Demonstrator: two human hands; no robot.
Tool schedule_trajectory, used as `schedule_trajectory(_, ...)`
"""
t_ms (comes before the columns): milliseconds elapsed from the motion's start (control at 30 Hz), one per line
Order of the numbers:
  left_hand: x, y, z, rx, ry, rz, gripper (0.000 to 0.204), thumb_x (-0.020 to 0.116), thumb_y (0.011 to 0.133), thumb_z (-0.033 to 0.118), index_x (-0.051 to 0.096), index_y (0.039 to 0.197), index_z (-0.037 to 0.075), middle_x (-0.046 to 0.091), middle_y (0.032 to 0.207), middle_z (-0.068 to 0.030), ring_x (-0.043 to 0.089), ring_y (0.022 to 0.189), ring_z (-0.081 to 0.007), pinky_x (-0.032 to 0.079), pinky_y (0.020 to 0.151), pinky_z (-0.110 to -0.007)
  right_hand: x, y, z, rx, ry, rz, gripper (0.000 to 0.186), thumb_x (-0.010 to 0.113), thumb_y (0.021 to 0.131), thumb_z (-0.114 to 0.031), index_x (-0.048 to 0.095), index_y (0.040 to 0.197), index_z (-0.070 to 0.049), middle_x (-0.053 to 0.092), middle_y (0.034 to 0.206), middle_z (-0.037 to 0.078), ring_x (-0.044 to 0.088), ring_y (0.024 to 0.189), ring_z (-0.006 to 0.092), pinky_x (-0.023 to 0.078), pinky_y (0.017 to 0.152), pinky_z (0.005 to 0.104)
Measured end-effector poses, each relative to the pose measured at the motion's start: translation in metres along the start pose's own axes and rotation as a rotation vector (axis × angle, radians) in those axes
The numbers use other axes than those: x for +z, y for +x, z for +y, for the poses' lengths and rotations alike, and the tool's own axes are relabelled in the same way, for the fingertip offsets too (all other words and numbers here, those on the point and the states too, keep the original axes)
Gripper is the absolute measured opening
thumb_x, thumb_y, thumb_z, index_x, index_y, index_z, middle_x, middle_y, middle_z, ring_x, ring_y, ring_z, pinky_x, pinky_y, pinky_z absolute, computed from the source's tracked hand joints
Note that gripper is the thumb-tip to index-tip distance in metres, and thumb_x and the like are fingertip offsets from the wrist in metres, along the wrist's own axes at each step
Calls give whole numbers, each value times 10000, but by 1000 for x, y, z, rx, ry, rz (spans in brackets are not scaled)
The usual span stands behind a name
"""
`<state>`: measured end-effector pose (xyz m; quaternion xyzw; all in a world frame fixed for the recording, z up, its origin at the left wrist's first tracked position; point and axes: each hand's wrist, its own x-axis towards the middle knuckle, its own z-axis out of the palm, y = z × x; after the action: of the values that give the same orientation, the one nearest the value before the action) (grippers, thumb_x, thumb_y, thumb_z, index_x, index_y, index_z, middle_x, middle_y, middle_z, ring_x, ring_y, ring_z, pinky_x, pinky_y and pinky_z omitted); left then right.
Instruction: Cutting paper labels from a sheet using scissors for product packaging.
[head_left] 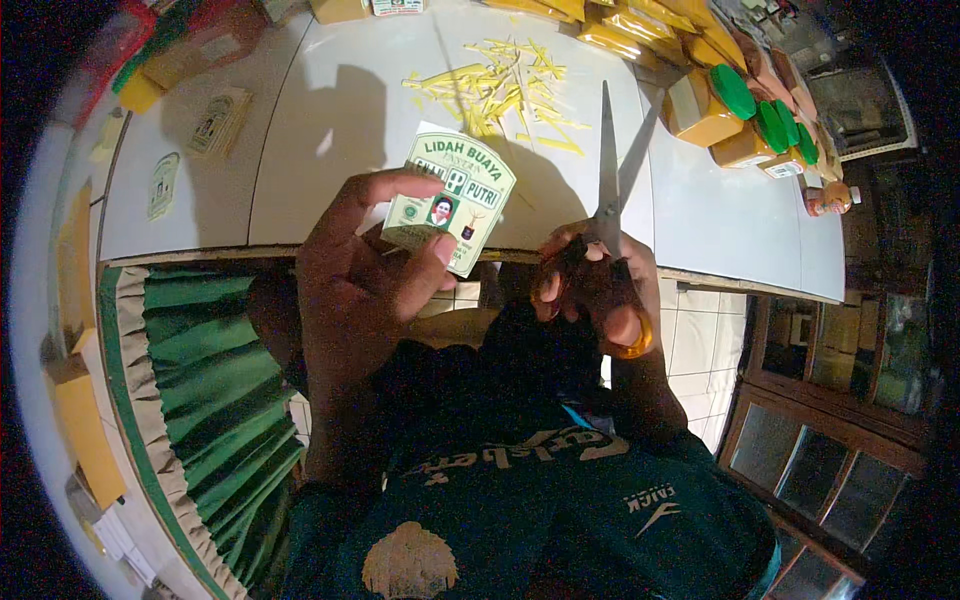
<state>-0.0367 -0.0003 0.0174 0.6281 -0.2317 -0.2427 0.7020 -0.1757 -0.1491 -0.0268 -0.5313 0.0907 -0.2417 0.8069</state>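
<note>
- While the left hand [365, 270] pinches the green-and-white printed paper label [452, 197] between thumb and fingers, the label sits above the white table [300, 120] edge, tilted.
- Right hand [600, 285] is closed through the handles of the steel scissors [610, 170]; the blades are parted in a narrow V, tips pointing away, just right of the label — not yet touching it.
- Yellow paper offcuts [500, 90] lie scattered on the table beyond; amber bottles with green caps [745, 120] stand at right.
- Judgement: feed the label's right edge deep into the blades, keep it taut, cut along the border in one long stroke — fingers clear of the line.
</note>
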Motion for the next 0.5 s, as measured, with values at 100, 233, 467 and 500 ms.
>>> schedule_trajectory(100,-3,-2,0,-37,18,6,179,640,764,-39,618,935,10,611,958,-70,603,843,-136,527,679,-246,-3,-4,-1,16,-126,34,802,813,554,-535,543,1005,71,616,768,154,612,629,175,466,493,228)
schedule_trajectory(233,-6,-2,-5,208,303,40,209,656,758,-38,651,958,19,639,928,-64,594,816,-86,499,678,-206,7,-9,-7,115,-283,-84,877,797,501,-619,562,999,63,616,686,90,554,574,123,388,509,216)
schedule_trajectory(467,4,-11,-4,145,83,169,298,675,733,-52,665,1021,24,670,907,-48,528,713,-8,386,568,-140,17,-20,-8,66,-371,-227,801,844,475,-540,583,968,34,616,657,48,554,550,93,389,475,211)
schedule_trajectory(500,3,-12,-3,139,106,182,301,676,728,-60,665,1018,21,673,914,-53,528,702,-5,382,556,-137,18,-18,-8,24,-391,-275,780,853,479,-516,584,962,33,615,654,49,561,551,94,394,473,211)
